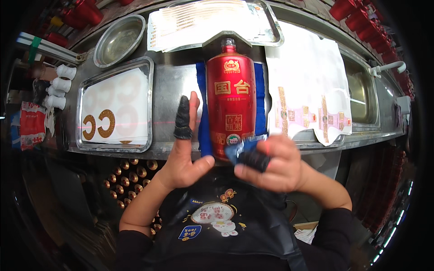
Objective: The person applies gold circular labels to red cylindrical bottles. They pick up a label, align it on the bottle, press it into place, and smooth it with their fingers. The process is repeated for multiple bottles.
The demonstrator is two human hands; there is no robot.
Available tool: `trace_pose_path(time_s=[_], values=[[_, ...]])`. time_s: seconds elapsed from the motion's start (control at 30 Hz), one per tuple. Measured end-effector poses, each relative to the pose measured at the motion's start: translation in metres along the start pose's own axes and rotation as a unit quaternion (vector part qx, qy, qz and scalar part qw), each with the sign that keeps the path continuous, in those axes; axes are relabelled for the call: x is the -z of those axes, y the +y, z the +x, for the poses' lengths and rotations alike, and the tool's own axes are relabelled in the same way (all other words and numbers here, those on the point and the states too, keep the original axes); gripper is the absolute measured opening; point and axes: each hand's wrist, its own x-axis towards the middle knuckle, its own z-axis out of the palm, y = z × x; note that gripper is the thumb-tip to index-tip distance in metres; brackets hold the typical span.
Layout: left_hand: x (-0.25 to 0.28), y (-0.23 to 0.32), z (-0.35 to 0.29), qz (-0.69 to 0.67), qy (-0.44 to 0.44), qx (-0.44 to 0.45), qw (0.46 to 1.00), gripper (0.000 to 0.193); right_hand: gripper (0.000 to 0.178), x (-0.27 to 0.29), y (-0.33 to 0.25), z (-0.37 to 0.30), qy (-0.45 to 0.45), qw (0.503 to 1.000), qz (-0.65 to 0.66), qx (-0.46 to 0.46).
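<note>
A red bottle (230, 104) with gold lettering lies on a blue cloth (260, 92), its neck pointing away from me. My left hand (184, 156) is open beside the bottle's left side, fingers stretched forward and the thumb close to its base. Black wrapping covers one finger. My right hand (278, 162), also with a black-wrapped finger, is closed on a small blue scraper-like piece (239, 147) at the bottle's lower right. Motion blurs that piece, and I cannot tell whether it touches the bottle. A round white-and-green decal (233, 139) shows on the bottle just above it.
A metal tray (149, 99) at left holds sheets with gold C-shaped decals (106, 123). White decal sheets (307, 77) lie at right, near a sink (361, 90). Another tray (273, 27) with stacked sheets and a metal bowl (120, 40) stand at the back.
</note>
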Motion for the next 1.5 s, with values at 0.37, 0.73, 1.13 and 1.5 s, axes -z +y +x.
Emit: trace_pose_path(time_s=[0.37, 0.73, 1.13, 1.5], values=[[-0.037, 0.012, 0.029, 0.277, 0.017, -0.024, 0.96, 0.135, 0.037, 0.009, 0.058, 0.069, 0.137, 0.982, -0.12, -0.053], [-0.028, -0.001, 0.025, 0.178, -0.003, 0.083, 0.981, 0.141, 0.022, -0.028, -0.005, -0.024, 0.309, 0.731, 0.156, -0.588], [-0.028, 0.007, 0.028, 0.178, 0.015, 0.073, 0.981, 0.135, 0.025, -0.018, -0.011, -0.001, 0.267, 0.915, 0.069, -0.293], [-0.038, 0.01, 0.019, 0.37, 0.092, -0.107, 0.918, 0.126, 0.036, -0.038, -0.037, -0.005, 0.18, 0.943, -0.132, -0.245]])
